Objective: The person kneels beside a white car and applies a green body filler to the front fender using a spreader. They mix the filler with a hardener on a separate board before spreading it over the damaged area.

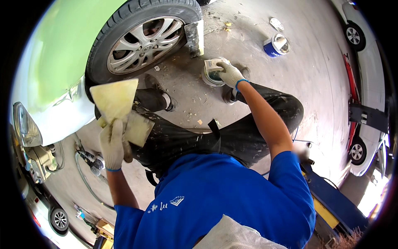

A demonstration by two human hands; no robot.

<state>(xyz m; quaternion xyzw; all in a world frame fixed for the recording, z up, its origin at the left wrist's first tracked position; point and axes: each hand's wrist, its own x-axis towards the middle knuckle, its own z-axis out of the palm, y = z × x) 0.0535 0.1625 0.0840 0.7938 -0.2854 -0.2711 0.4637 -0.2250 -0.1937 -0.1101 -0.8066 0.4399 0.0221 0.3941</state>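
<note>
In a whitish work glove, my left hand (112, 143) is closed around a pale yellow putty spreader (114, 98) with a wide, flared blade. A second pale, squarish spreader (139, 129) sticks out on the right side of the same hand. My gloved right hand (230, 75) reaches forward past my right knee, its fingers closed on a small, pale rectangular piece (213, 64) with print on it. That piece is over the mouth of a round can (212, 79) on the floor, and covers part of the opening.
A car wheel (145, 47) and pale green body panel (54, 54) rise at the left front. A blue-and-white bucket (275, 46) stands farther right, beside a round lid (276, 24). A hose (83, 176) lies at left. A blue beam (331, 195) is at lower right.
</note>
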